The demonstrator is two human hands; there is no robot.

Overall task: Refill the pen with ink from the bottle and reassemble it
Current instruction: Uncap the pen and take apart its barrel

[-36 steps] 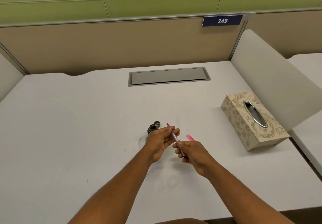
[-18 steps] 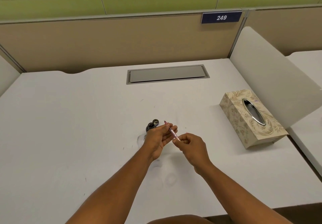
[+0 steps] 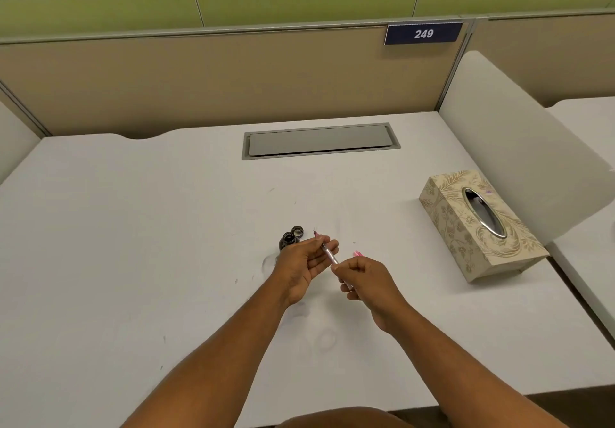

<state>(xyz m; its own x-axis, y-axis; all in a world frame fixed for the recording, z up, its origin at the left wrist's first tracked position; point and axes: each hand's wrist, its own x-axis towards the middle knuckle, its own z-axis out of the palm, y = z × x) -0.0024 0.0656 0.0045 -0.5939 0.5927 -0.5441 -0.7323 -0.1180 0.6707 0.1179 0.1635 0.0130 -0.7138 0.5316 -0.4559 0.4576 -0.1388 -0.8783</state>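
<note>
A thin pink pen part (image 3: 327, 252), nib end pointing up and away, is held between both hands over the white desk (image 3: 133, 261). My left hand (image 3: 304, 261) pinches its upper half. My right hand (image 3: 364, 278) curls round its lower end. A small dark ink bottle (image 3: 287, 240) stands open just left of my left hand, with its dark cap (image 3: 297, 231) lying behind it. Another pink pen piece (image 3: 358, 254) lies on the desk behind my right hand, mostly hidden.
A patterned tissue box (image 3: 479, 224) sits at the right. A grey cable hatch (image 3: 321, 141) is set into the desk at the back. Beige partitions close off the back, and a white divider (image 3: 519, 148) stands on the right.
My right hand has slid along the pen's lower end and closed round it. The pink piece behind it was hidden half a second ago and shows again. The view shifted slightly.
</note>
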